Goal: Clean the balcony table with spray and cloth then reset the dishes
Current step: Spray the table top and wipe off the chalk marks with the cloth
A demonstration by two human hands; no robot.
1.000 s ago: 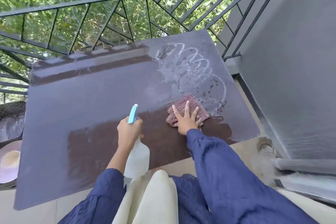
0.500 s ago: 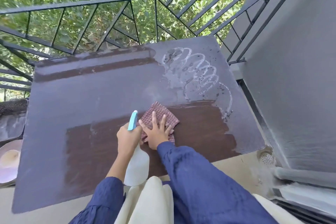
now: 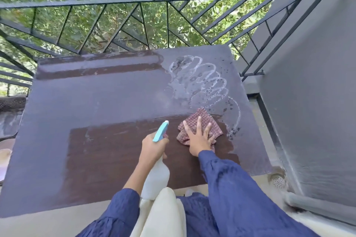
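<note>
Balcony desk (image 3: 96, 102), dark and partly wiped, with white foam loops (image 3: 202, 82) far right; checked cloth (image 3: 200, 123) beneath right hand (image 3: 198, 138), fingers spread flat; spray bottle (image 3: 157, 177) gripped in closed left hand (image 3: 153, 148) just beside.

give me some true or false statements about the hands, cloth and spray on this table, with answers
1. The right hand presses flat on the checked cloth. True.
2. The left hand is empty. False: it grips the spray bottle.
3. The spray bottle's nozzle is red. False: it is light blue.
4. A looping foam trail lies beyond the cloth, unwiped. True.
5. Dishes sit on the table. False: none are on it.
</note>
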